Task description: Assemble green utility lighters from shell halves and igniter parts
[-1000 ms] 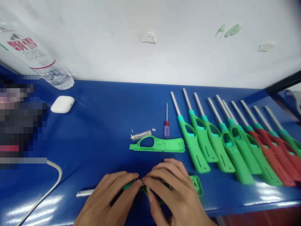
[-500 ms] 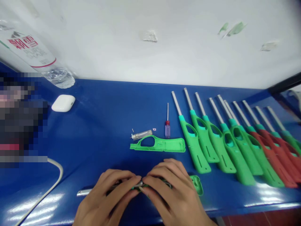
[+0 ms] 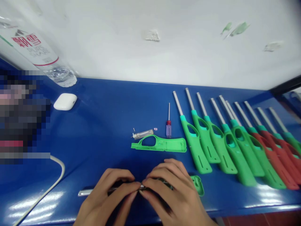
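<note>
My left hand (image 3: 108,197) and my right hand (image 3: 174,191) meet at the front of the blue table, fingertips pinched close together on an opened lighter. Its metal tube (image 3: 85,192) sticks out left of my left hand, and its green handle shell (image 3: 198,185) shows beyond my right hand. Most of the lighter's middle is hidden by my fingers. Behind my hands lies a loose green shell half (image 3: 175,144), hollow side up. A clear fuel tank (image 3: 143,134), a small screw (image 3: 134,129) and a tiny pale part (image 3: 155,129) lie just behind it.
A screwdriver (image 3: 168,128) stands out behind the shell half. Several green lighters (image 3: 197,153) and red lighters (image 3: 272,157) lie in a row at right. At left are a white case (image 3: 65,101), a water bottle (image 3: 44,53) and a pale cable (image 3: 42,196).
My left fingertips have shifted slightly at the middle of the lighter, covering more of the green there. The whole view has moved a little; the parts on the table lie as before.
</note>
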A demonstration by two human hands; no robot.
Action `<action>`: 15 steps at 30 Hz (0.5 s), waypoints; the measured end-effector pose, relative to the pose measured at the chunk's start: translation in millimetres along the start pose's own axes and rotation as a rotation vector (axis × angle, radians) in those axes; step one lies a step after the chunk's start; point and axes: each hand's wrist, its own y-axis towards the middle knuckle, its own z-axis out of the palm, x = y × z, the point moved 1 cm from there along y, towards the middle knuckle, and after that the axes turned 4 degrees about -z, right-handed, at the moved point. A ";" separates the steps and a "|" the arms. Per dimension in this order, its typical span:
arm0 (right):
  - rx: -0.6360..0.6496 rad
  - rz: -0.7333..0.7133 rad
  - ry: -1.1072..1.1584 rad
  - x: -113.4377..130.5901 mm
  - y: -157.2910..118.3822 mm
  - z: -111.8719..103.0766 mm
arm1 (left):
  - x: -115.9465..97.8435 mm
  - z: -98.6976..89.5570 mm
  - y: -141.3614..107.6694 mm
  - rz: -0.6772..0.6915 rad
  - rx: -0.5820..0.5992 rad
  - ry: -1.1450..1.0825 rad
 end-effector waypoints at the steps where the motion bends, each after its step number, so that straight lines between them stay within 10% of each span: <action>1: -0.001 -0.004 0.005 -0.1 -0.2 -0.2 | 0.7 0.4 -0.4 0.000 0.004 -0.009; 15: -0.049 -0.047 -0.044 2.6 -1.5 6.5 | 12.7 4.6 -11.1 0.093 0.054 -0.098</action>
